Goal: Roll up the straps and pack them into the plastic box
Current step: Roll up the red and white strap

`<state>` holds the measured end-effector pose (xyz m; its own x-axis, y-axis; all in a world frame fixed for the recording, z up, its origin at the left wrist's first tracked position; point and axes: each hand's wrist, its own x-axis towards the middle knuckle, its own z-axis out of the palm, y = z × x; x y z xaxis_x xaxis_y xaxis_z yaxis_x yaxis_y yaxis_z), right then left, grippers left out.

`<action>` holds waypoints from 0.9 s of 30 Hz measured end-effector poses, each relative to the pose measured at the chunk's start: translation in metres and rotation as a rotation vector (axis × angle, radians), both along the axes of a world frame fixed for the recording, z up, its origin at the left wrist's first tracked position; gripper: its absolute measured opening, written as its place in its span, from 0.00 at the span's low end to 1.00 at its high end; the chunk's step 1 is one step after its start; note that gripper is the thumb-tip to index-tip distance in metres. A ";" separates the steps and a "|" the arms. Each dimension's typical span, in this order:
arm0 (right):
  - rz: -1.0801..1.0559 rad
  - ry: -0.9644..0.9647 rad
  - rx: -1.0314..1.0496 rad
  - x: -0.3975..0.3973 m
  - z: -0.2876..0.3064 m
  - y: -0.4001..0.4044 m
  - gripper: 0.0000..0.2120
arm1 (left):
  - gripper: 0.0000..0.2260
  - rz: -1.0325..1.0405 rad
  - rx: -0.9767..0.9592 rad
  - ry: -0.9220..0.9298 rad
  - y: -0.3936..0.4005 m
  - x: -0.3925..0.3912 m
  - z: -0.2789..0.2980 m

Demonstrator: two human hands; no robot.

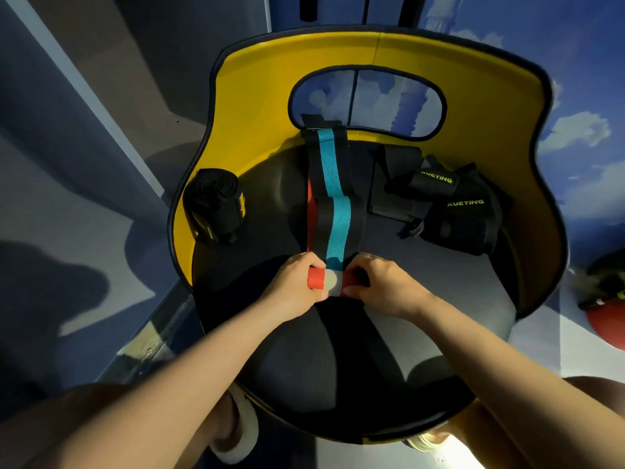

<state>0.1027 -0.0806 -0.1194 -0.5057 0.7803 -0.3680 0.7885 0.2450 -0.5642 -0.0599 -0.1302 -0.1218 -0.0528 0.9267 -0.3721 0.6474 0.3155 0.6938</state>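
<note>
A long black strap with a teal stripe lies stretched over the dark chair seat, its far end draped over the yellow backrest's opening. Its near end is wound into a small red and grey roll. My left hand pinches the roll's left end and my right hand grips its right end. A finished black roll with yellow marks rests at the seat's left against the backrest. No plastic box is in view.
Black gear printed XUEYING is heaped at the seat's right rear. The yellow backrest curves around the seat. A red object lies on the floor at the right edge. My feet show below the seat.
</note>
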 end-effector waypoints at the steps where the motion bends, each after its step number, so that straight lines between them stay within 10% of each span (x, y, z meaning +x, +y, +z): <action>1: -0.007 0.025 -0.029 0.000 0.000 0.001 0.16 | 0.18 0.037 -0.009 -0.049 -0.001 0.001 -0.001; 10: 0.021 0.151 -0.067 0.005 -0.001 0.005 0.12 | 0.24 0.127 -0.056 -0.189 -0.004 0.005 -0.009; 19: 0.107 0.054 -0.014 0.009 -0.006 0.018 0.13 | 0.32 -0.397 0.235 0.728 -0.002 -0.003 -0.002; 27: 0.140 0.013 -0.025 0.009 0.000 0.017 0.16 | 0.28 -0.551 0.274 0.669 0.001 -0.002 -0.008</action>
<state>0.1119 -0.0639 -0.1190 -0.6141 0.6924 -0.3787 0.7399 0.3381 -0.5815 -0.0615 -0.1290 -0.1294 0.2981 0.9362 -0.1860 0.9524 -0.2787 0.1239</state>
